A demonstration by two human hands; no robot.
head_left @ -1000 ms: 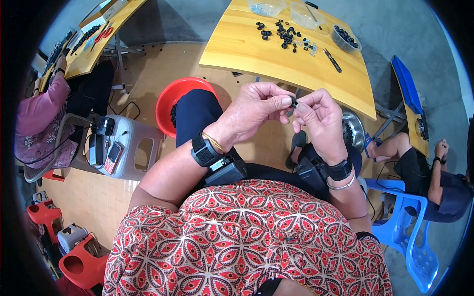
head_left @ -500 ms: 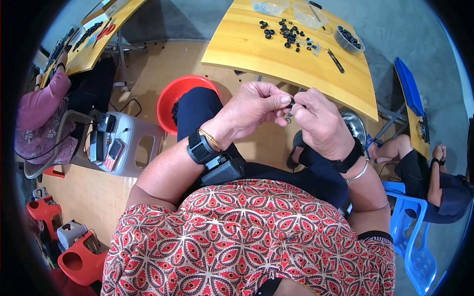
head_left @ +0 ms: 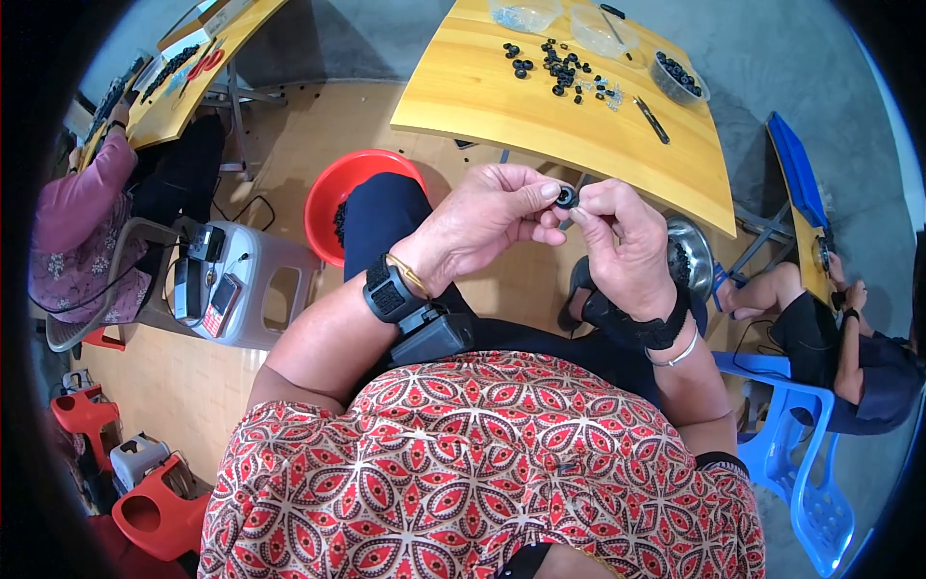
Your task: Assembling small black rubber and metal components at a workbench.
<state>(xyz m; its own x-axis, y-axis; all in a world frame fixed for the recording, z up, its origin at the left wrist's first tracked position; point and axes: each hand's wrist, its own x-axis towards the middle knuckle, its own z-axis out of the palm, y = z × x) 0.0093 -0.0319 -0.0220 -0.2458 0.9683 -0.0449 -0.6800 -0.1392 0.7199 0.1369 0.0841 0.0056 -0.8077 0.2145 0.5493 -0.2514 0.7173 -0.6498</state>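
Note:
Between the thumb and fingers of my left hand (head_left: 487,217) is a small round black ring-shaped part (head_left: 566,198), its face turned up with a hole or recess in the middle. My right hand (head_left: 627,246) is closed in a pinch, its thumb and fingertip meeting at the part's right edge. Whether anything tiny sits in that pinch is too small to tell. Both hands are held over my lap, in front of the near edge of the yellow wooden table (head_left: 463,101).
Loose black parts (head_left: 559,69), small clear pieces (head_left: 610,95) and a black-handled tool (head_left: 652,122) lie on the table, beside a tub of black parts (head_left: 679,79). A red basin (head_left: 323,193) and a metal bowl (head_left: 701,246) stand below. Co-workers sit left and right.
My right hand has shifted slightly down and turned, its fingers drawing back from over the part. The black part's round face now shows. My left hand has barely moved.

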